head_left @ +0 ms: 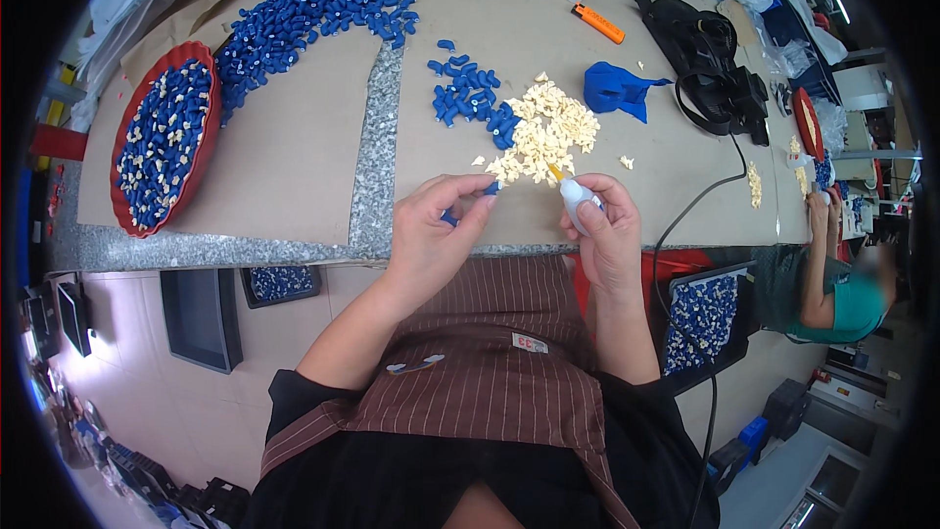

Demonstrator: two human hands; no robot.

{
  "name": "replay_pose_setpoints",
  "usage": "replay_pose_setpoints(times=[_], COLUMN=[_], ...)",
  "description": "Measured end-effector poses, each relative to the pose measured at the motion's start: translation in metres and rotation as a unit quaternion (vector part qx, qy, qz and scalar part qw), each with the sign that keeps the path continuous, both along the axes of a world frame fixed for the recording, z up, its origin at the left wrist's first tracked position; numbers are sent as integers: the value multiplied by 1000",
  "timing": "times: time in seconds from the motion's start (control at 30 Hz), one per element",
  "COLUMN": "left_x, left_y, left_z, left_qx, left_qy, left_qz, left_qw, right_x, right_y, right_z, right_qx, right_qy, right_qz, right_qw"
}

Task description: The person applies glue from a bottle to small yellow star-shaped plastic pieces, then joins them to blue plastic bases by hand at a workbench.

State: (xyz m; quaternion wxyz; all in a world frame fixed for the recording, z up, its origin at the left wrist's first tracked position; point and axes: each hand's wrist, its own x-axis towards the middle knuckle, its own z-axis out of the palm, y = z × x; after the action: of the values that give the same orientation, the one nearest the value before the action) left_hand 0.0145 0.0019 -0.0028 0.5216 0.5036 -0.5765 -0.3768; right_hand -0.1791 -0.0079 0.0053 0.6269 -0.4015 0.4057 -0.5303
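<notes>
My left hand (429,230) pinches a small blue curved piece (493,188) between thumb and fingers, close above the table's near edge. More blue shows between the same fingers, partly hidden. In my right hand (615,240) is a small white squeeze bottle (576,198), its yellow tip angled toward the cream pieces. Just beyond both hands lies a loose heap of small cream pieces (558,122). Against its left side sits a smaller group of blue pieces (465,90). The bottle tip and the blue piece are apart.
A large blue heap (323,0) lies far left, beside a red scalloped tray (119,176) of blue and cream pieces. On the right are blue crumpled material (622,88), an orange stick-shaped item (597,24) and black straps (705,69) with a cable. Another person (842,304) works at far right.
</notes>
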Motion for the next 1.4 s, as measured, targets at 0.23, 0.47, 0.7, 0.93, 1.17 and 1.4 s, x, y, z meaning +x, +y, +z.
replay_pose_setpoints(times=[0.23, 0.47, 0.7, 0.93, 1.17, 1.4], left_x=[-2, -2, -5, -18, -18, -18], left_y=[2, 1, 0, 5, 5, 6], left_z=[4, 2, 1, 1, -3, 0], left_qx=[22, 7, 18, 68, 41, 11], left_qy=[9, -10, -13, 65, 24, 2], left_qz=[-9, 5, 37, -3, -5, 0], left_qw=[1000, 1000, 999, 996, 999, 1000], right_x=[-2, -7, -15, -9, -10, 1], right_y=[-1, -6, -15, -16, -32, -25], right_z=[1, -2, 13, 8, 17, 5], right_qx=[11, -28, -80, -279, -335, -344], right_qy=[3, -49, 162, 528, 596, 514], right_qz=[-1, -34, -48, 14, 65, 1], right_qw=[1000, 998, 982, 802, 727, 786])
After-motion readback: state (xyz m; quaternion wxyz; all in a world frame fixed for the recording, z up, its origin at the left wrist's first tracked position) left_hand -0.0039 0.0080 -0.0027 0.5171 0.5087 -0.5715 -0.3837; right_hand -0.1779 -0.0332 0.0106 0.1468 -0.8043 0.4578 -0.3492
